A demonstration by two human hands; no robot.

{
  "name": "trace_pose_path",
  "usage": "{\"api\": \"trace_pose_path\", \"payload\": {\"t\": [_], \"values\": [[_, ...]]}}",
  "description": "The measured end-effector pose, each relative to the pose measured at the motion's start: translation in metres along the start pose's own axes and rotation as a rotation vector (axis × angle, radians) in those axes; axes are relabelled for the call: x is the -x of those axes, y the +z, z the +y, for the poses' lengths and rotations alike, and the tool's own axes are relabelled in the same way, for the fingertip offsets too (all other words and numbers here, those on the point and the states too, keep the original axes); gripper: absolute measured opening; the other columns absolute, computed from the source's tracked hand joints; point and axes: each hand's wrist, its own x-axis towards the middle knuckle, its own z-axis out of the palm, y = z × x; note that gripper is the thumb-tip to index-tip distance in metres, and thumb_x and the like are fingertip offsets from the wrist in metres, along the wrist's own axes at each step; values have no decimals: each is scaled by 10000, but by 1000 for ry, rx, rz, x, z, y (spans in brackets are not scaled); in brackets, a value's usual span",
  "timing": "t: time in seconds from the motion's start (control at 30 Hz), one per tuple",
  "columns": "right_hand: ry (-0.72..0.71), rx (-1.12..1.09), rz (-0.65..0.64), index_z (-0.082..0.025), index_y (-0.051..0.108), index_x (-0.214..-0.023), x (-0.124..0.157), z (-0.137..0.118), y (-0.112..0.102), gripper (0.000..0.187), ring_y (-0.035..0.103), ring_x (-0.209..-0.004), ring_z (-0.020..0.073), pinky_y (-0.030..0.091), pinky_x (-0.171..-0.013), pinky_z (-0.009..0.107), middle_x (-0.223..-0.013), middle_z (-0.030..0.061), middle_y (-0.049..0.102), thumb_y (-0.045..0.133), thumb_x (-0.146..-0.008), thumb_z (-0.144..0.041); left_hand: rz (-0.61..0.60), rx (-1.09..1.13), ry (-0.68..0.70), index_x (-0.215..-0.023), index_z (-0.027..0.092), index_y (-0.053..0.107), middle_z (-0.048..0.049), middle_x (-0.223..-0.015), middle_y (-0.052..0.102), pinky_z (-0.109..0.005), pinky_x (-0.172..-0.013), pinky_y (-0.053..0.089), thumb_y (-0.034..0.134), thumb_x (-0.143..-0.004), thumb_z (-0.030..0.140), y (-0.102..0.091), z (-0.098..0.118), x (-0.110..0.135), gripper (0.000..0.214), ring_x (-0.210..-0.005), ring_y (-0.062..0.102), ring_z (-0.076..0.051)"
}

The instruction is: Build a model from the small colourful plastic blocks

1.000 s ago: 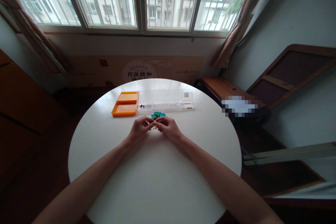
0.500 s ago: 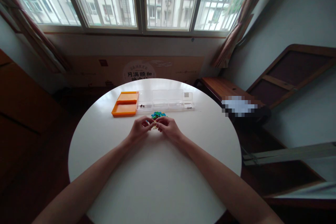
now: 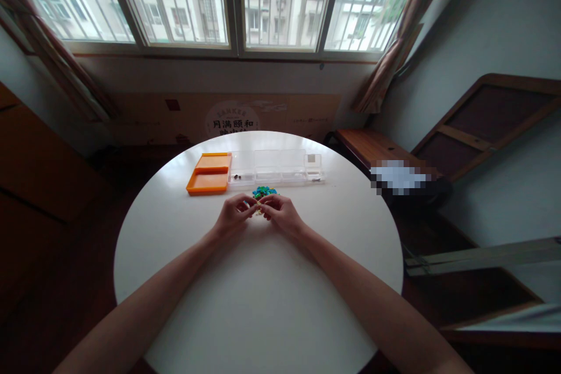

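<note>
My left hand and my right hand meet fingertip to fingertip above the white round table. Between them they pinch a small pale-yellow piece, mostly covered by the fingers and too small to name. Just beyond my fingers lies a pile of small blue, green and yellow pieces. Farther back sit clear plastic compartment boxes; a few small dark bits rest in the left one. An orange open case stands to their left.
A wooden bench is to the right of the table, with a blurred pale item on it. Behind the table, a printed cardboard panel leans below the barred window.
</note>
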Motion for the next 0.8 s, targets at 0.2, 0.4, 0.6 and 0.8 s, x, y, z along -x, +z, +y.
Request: {"api": "trace_pose_path", "payload": {"t": [0.2, 0.4, 0.6, 0.8], "values": [[-6, 4, -1, -144, 659, -837, 0, 0, 0, 420, 556, -501, 91, 469, -507, 241, -601, 1, 634, 755, -675, -520, -3, 18, -2, -798, 123, 695, -53, -707, 681, -192, -477, 496, 742, -752, 473, 0, 4, 0, 356, -528, 616, -115], [-3, -4, 3, -149, 657, -829, 0, -1, 0, 425, 558, -499, 91, 466, -501, 239, -603, 1, 635, 756, -667, -530, -1, 7, 5, -789, 128, 699, -52, -719, 681, -191, -478, 491, 726, -769, 476, 0, 4, 0, 350, -529, 623, -114], [1, -6, 2, -147, 658, -826, 0, -1, 0, 434, 556, -496, 90, 470, -499, 242, -601, 1, 633, 758, -662, -536, -2, 15, 15, -784, 131, 696, -47, -717, 679, -188, -479, 490, 724, -773, 474, 0, 1, -1, 344, -529, 623, -112], [-1, -6, 1, -146, 654, -821, -1, -1, -1, 433, 559, -497, 93, 468, -498, 241, -603, 4, 633, 758, -658, -533, -2, 25, 5, -772, 127, 691, -48, -719, 678, -186, -483, 490, 733, -766, 459, 0, 2, -1, 334, -529, 626, -111]]}}
